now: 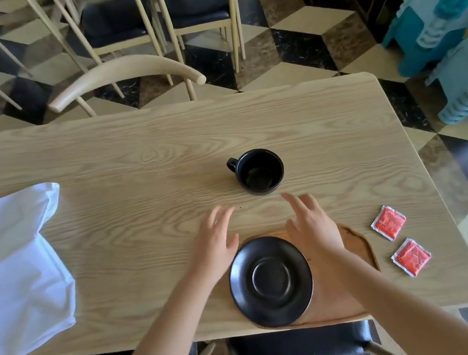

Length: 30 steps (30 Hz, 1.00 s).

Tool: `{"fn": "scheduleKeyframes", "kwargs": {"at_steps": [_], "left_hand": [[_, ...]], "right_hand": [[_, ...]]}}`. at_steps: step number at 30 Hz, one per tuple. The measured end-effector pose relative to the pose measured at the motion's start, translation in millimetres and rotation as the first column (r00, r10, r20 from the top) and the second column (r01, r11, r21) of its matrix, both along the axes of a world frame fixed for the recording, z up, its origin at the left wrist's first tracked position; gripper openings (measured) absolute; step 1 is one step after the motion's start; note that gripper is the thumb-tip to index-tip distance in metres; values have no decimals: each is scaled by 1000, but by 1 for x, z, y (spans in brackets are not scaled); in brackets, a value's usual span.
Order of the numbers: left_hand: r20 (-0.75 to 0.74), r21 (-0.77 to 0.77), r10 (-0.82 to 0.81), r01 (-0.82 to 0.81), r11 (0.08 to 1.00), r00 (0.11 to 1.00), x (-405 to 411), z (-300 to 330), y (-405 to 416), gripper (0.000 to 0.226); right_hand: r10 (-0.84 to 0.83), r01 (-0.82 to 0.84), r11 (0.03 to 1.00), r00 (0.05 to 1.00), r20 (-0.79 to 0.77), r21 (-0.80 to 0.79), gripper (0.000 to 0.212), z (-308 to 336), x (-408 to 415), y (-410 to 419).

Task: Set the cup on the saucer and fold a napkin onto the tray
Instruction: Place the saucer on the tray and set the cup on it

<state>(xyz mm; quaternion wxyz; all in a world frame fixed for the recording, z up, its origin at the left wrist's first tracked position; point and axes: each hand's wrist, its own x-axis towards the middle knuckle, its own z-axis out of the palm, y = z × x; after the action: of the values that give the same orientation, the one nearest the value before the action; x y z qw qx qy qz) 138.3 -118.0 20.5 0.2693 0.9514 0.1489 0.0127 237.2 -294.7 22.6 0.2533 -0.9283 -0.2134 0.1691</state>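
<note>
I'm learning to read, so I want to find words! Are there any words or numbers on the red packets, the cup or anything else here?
No text can be read anywhere in this picture.
Two red packets: any print is too small and blurred to read.
Black cup: no words show.
Black saucer: no words show.
White napkin: plain.
Blue plastic thing on the floor: no readable sign.

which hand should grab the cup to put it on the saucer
Probably the right hand: its fingertips are nearest the cup. The handle faces upper left, though, so the left hand suits a handle grip. Both hands are empty.
</note>
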Motion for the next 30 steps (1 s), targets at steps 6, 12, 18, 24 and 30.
{"fn": "scheduleKeyframes", "kwargs": {"at_steps": [6,12,18,24,30], "left_hand": [[-232,207,-298,347,915,926,71,-1,6,69],[-172,174,-273,302,937,947,74,-13,2,51],[126,132,-149,133,982,981,56,-18,-9,42],[-201,-327,341,-391,860,918,74,-23,7,71],[-270,-582,398,-478,658,877,83,-20,7,55]], "right_hand": [[336,-299,903,939,73,-308,67,-5,47,27],[451,-398,848,889,79,-350,56,-12,67,14],[380,-367,925,894,236,-97,36,-17,65,4],[-69,94,986,982,-176,135,54,-23,68,27],[-188,275,944,902,-388,182,52,-17,59,40]]}}
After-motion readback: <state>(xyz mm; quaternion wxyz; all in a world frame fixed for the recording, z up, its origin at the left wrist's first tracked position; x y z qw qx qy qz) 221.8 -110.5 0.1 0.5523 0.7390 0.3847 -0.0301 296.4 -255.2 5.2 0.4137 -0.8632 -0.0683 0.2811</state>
